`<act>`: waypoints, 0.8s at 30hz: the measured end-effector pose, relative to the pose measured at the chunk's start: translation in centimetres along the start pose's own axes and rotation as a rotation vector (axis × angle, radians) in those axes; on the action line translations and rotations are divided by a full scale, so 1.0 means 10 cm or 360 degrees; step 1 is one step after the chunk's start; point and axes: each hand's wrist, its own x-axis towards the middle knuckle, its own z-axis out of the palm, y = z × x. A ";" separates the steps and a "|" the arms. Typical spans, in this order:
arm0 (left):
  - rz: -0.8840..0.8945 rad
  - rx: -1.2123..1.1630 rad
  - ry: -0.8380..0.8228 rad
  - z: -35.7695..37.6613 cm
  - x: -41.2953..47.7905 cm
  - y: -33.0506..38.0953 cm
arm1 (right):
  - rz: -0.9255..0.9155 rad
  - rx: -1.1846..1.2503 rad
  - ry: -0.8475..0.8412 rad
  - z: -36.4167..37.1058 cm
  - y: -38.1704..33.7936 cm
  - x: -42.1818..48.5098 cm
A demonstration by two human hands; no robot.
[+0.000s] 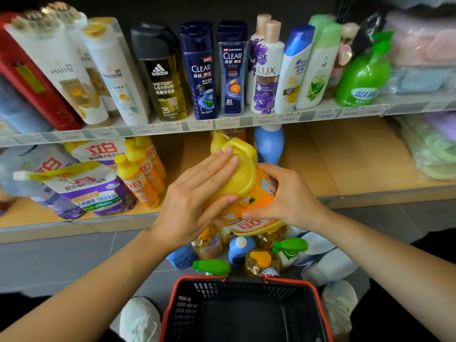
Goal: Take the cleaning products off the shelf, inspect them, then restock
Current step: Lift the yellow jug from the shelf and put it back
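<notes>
A big yellow-and-orange detergent jug [249, 183] is held in front of the lower shelf [345, 169], tilted with its handle end toward the shelf. My left hand [195, 196] lies on its yellow top, fingers stretched over it and thumb underneath. My right hand [286, 196] grips the jug's labelled body from the right, thumb across the label. On the floor below lie several more products: a blue bottle [240, 248], green-trigger sprayers [290, 248] and amber refill bottles [261, 264].
A black basket with a red rim [318, 297] stands at my feet. On the lower shelf are purple refill pouches [98, 191], small orange bottles [140, 178] and a blue bottle [270, 144]. Shampoo bottles [199, 70] fill the upper shelf.
</notes>
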 end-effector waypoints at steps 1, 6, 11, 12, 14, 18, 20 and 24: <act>-0.0048 -0.0008 0.0004 -0.02 -0.01 -0.01 | 0.0003 0.0053 0.0019 -0.01 0.00 0.00; -0.0106 0.0001 0.0225 -0.09 0.00 0.01 | -0.0029 0.0191 0.0081 -0.02 -0.01 0.00; -0.0316 -0.0053 0.0582 -0.09 -0.02 0.06 | 0.0027 0.0375 0.0073 -0.01 0.03 -0.01; -0.0414 -0.0100 0.0573 -0.09 -0.02 0.05 | 0.0037 0.0411 0.0082 0.00 0.03 -0.01; -0.0692 -0.0318 0.0509 -0.09 -0.01 0.02 | 0.0067 0.0503 0.0102 0.01 0.02 -0.01; -0.1117 -0.1009 0.0410 -0.05 -0.01 0.01 | 0.0127 0.0650 0.0109 0.01 0.05 0.00; -0.1223 -0.1187 0.0428 -0.04 -0.03 -0.03 | 0.0145 0.0667 0.0104 0.00 0.07 0.00; -0.1553 -0.1509 0.0495 -0.06 0.00 -0.08 | 0.0195 0.0695 0.0095 -0.01 0.11 0.00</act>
